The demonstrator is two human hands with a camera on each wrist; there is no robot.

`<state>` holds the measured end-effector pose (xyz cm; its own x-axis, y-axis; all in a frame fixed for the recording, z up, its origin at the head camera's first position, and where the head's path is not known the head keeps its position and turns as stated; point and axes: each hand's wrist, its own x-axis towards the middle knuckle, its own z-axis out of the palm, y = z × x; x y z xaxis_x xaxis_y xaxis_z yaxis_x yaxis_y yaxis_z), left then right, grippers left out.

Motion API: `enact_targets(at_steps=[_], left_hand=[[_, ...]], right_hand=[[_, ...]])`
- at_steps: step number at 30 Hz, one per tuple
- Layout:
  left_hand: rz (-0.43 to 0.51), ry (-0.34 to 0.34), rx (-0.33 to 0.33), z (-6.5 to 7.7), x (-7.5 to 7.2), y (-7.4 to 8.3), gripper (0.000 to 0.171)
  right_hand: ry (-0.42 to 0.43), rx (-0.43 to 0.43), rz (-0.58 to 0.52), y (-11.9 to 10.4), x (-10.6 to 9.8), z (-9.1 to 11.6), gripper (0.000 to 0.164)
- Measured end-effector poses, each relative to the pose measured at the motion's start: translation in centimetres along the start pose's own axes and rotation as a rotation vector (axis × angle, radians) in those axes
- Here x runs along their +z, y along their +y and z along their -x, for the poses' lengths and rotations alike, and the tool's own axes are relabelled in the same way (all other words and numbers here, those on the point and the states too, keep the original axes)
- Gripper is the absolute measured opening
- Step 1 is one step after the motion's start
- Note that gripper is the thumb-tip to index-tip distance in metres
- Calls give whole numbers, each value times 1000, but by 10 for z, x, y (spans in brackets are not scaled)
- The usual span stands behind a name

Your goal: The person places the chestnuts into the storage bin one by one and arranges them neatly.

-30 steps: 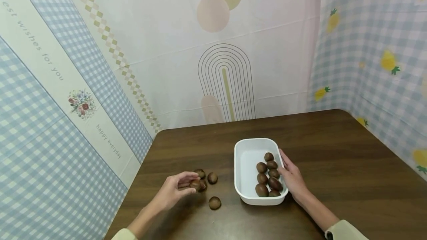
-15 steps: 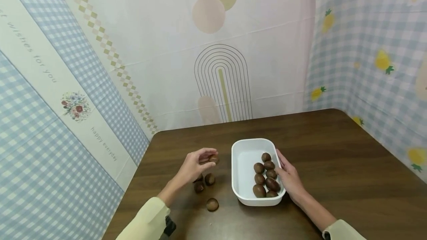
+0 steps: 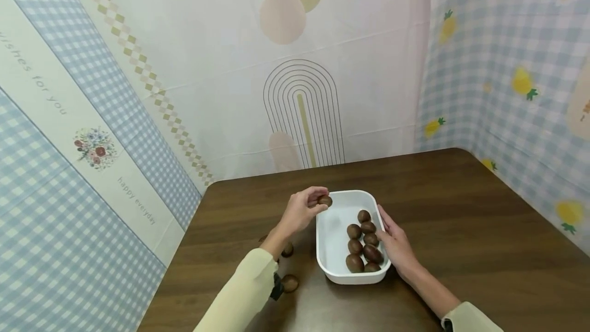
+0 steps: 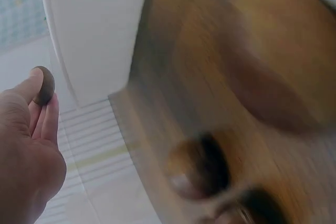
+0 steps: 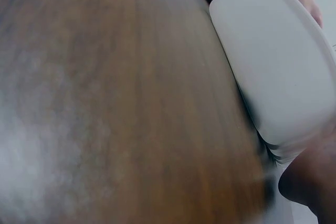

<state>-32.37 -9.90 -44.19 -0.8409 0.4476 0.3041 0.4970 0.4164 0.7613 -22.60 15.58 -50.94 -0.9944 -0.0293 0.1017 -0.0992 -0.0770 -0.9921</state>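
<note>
My left hand (image 3: 299, 212) pinches a brown chestnut (image 3: 325, 201) between thumb and fingertips. It hovers at the far left corner of a white rectangular container (image 3: 330, 257). In the left wrist view the same chestnut (image 4: 46, 85) shows at the tips of the fingers. Inside the container, several chestnuts (image 3: 354, 263) lie gathered along the right side. My right hand (image 3: 400, 250) grips the container's right wall, its thumb over the rim. The right wrist view shows mostly the container's outer wall (image 5: 275, 61) and the tabletop.
Several loose chestnuts lie on the dark wooden table (image 3: 438, 199) left of the container. One chestnut (image 3: 290, 283) sits nearest the front and another (image 3: 287, 250) lies further back; my left forearm partly covers this group. Patterned cloths (image 3: 387, 81) hang behind the table.
My left hand has lifted a chestnut from the group on the table and carried it right and away from me to the container. My right hand keeps its grip on the container.
</note>
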Motion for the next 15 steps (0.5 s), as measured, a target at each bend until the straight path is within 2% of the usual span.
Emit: enact_targets(at_steps=[7, 15], left_hand=[[-61, 33, -25, -19, 24, 6, 40], [-126, 13, -54, -25, 51, 9, 40]], right_hand=[[5, -11, -4, 0, 3, -1, 72], [26, 11, 21, 0, 2, 0, 73]])
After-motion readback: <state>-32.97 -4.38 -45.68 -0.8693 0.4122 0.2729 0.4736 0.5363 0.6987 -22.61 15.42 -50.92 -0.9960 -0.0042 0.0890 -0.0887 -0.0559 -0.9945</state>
